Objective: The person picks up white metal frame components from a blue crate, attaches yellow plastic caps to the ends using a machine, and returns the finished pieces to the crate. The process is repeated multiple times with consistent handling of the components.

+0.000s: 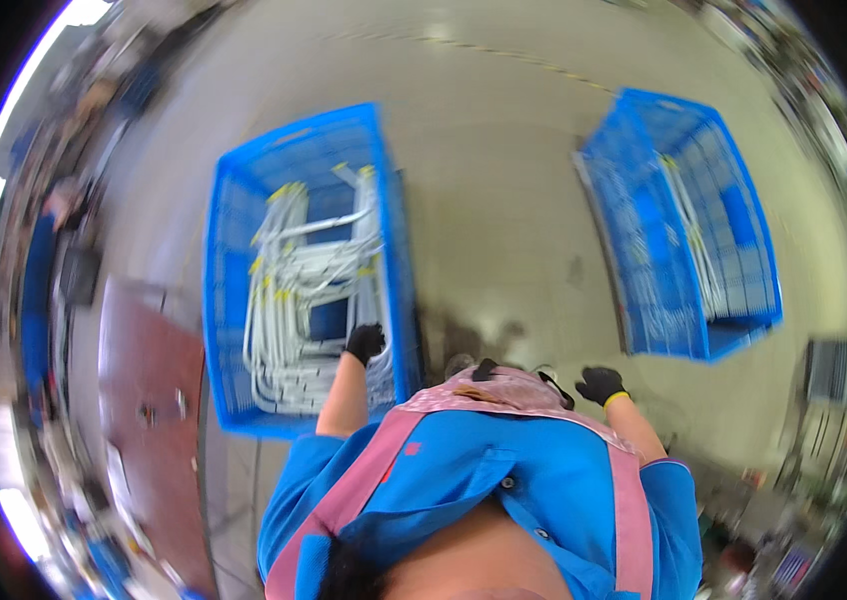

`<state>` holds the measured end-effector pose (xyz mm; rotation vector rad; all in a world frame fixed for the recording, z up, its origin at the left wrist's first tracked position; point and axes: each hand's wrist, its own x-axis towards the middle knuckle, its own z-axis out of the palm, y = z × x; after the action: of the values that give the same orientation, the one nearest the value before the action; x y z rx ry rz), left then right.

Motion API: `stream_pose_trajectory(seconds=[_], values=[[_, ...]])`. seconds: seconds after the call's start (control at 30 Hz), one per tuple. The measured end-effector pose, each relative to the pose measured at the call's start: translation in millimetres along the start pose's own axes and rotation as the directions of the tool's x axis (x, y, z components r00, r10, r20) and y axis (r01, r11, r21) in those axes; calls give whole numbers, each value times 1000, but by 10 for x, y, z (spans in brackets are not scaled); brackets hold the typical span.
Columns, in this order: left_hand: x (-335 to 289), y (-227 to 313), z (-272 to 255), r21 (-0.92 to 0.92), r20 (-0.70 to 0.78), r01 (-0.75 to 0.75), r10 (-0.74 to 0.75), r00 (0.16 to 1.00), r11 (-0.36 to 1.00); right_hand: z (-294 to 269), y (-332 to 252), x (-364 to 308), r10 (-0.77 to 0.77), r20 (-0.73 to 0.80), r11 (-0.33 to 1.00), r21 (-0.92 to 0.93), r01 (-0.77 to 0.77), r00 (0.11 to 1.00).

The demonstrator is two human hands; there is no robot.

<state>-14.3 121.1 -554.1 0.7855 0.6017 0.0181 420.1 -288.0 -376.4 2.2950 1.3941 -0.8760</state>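
My left hand (366, 343), in a black glove, is over the right side of a blue plastic crate (399, 290), against the white bent-tube frames (309, 290) in it. Several of these frames lie stacked there, with yellow pieces on their ends and bars. The left fingers are dark and blurred, so whether they grip a tube does not show. Out to my right, away from both crates, my right hand (601, 384) hangs beside my body in a black glove with a yellow cuff. Its fingers look loosely apart, and nothing shows in them.
A second blue crate (644, 220) stands ahead on the right, with a few white tubes (694, 235) inside. Left of the near crate is a reddish-brown panel (149, 400). Grey floor (494, 220) lies between the crates. Cluttered shelving and benches line both sides.
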Motion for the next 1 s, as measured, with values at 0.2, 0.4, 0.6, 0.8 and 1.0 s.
stream_pose_trajectory(seconds=[0.2, 0.4, 0.6, 0.8, 1.0], values=[[1508, -223, 1312, 953, 292, -285, -61, 955, 103, 1681, 1030, -1180, 468, 331, 663, 482, -573, 819], [2382, 14, 2361, 970, 230, -237, -102, 968, -59, 2322, 1110, -932, 444, 64, 549, 769, -328, 894], [2828, 31, 3753, 962, 269, -270, -59, 961, -28, 2004, 1752, -1059, 589, -30, 432, 856, -284, 807], [3296, 195, 4776, 945, 313, -325, -421, 851, 46, 1540, 2502, -1256, 777, 40, 41, 993, -115, 628], [4408, 633, 5727, 878, 314, -439, -462, 829, -191, 1362, 3066, -783, 812, 97, -85, 995, -48, 576]])
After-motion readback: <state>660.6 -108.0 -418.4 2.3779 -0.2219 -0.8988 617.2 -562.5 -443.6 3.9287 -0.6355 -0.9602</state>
